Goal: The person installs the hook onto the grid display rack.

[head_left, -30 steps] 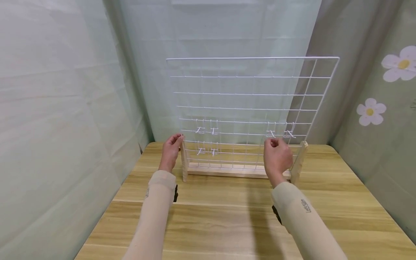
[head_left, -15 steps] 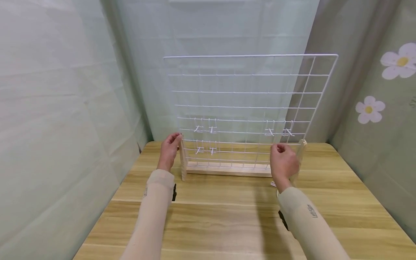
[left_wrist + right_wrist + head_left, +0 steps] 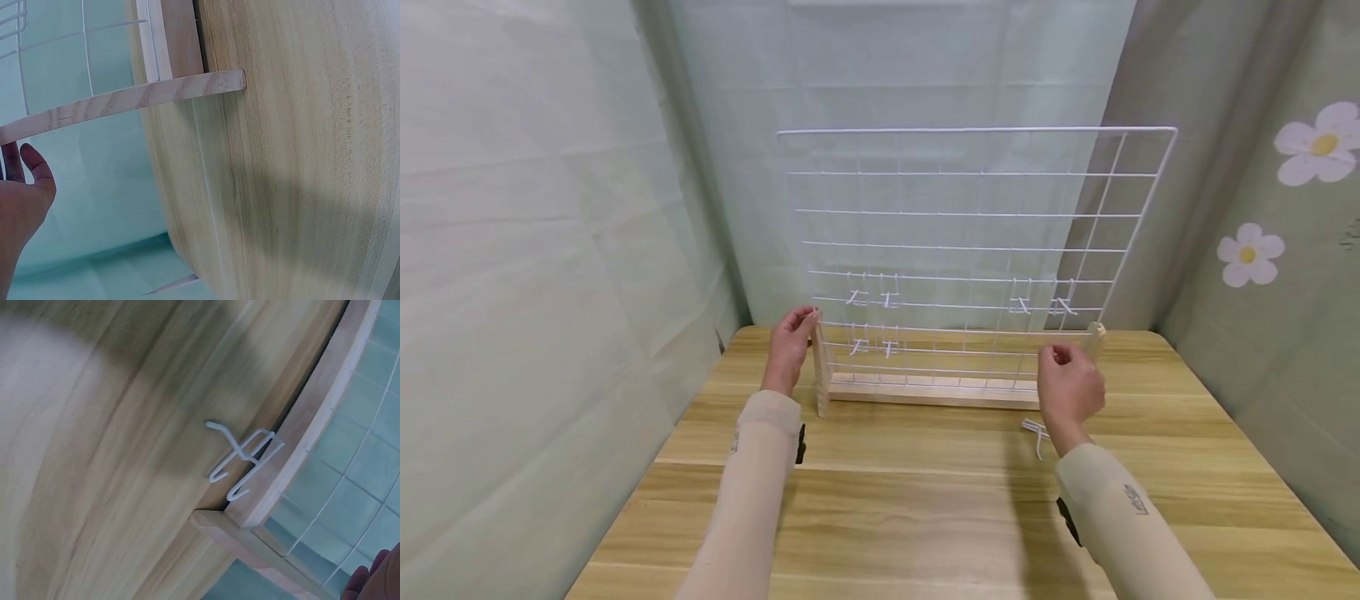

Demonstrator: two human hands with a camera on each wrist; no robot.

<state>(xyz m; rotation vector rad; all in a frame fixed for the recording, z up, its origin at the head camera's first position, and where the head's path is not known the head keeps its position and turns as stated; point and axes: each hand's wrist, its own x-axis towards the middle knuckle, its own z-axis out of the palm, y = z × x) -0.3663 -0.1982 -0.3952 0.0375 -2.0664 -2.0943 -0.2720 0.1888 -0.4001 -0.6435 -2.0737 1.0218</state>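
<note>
A white wire grid rack (image 3: 955, 213) stands upright in a pale wooden base with side posts. My left hand (image 3: 788, 346) grips the top of the left wooden post (image 3: 822, 367), its thumb beside the post (image 3: 125, 99) in the left wrist view. My right hand (image 3: 1070, 385) is in front of the rack's lower right, fingers loosely curled, nothing seen between them; only fingertips (image 3: 365, 575) show in the right wrist view. A white wire hook (image 3: 247, 459) lies on the table near the base's right end, partly hidden by my right wrist in the head view.
Several white hooks hang on the grid: a left group including one hook (image 3: 890, 298) and a right pair including one hook (image 3: 1020, 305). The wood-grain table (image 3: 880, 508) is bordered by pale green cloth (image 3: 572, 275) at the left and back.
My right hand has moved down and to the right, away from the hanging right hooks, uncovering the hook on the table. My left hand stays at the left post.
</note>
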